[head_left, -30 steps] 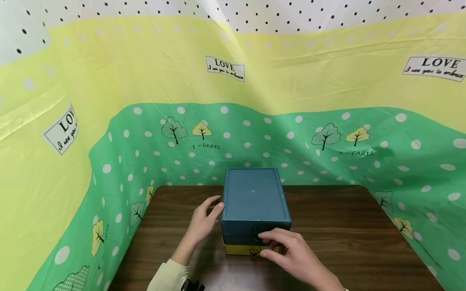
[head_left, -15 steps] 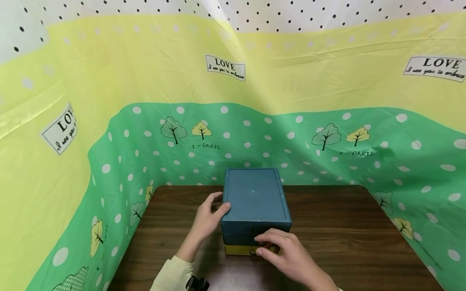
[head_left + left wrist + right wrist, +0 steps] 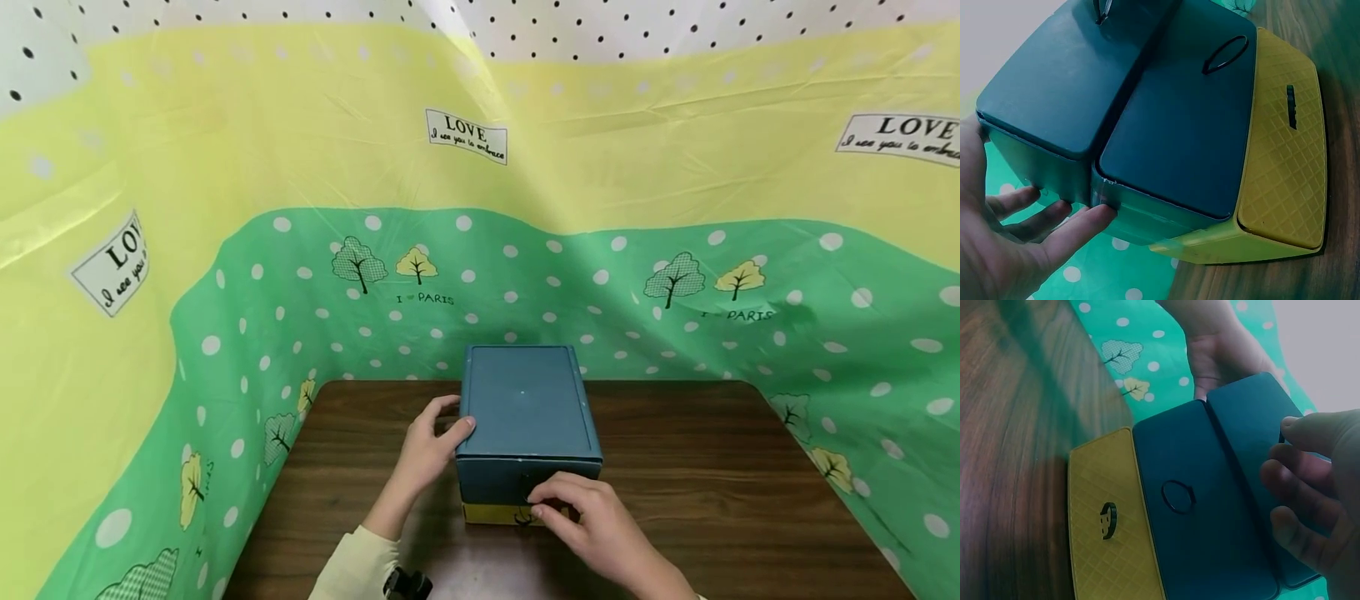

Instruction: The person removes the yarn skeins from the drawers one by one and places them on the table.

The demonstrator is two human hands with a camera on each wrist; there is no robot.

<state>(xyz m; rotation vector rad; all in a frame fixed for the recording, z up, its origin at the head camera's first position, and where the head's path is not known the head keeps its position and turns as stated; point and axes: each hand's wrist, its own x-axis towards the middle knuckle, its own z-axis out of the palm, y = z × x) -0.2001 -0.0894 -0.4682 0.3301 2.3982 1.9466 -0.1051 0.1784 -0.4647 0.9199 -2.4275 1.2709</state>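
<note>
A stacked drawer box [image 3: 522, 400] stands on the table, with two blue drawers above a yellow drawer [image 3: 1100, 487]. My left hand [image 3: 429, 446] holds the box at its left side, thumb on the top edge and fingers [image 3: 1079, 231] against the side wall. Thumb and forefinger of my right hand [image 3: 592, 521] pinch the black pull loop [image 3: 1282, 434] of the top blue drawer, and the loop is mostly hidden by them. A narrow gap shows between that drawer's front and the box top. Below, the middle blue drawer [image 3: 1210, 550] carries its own black loop.
The dark wood table [image 3: 697, 475] extends to both sides of the box. A printed curtain [image 3: 525, 183] in green, yellow and white hangs behind and around it. The yellow drawer has a black pull [image 3: 1112, 519] on its front.
My left hand has moved right onto the box's side and top edge. My right fingers have closed on the top loop, and the top drawer's front has come slightly forward.
</note>
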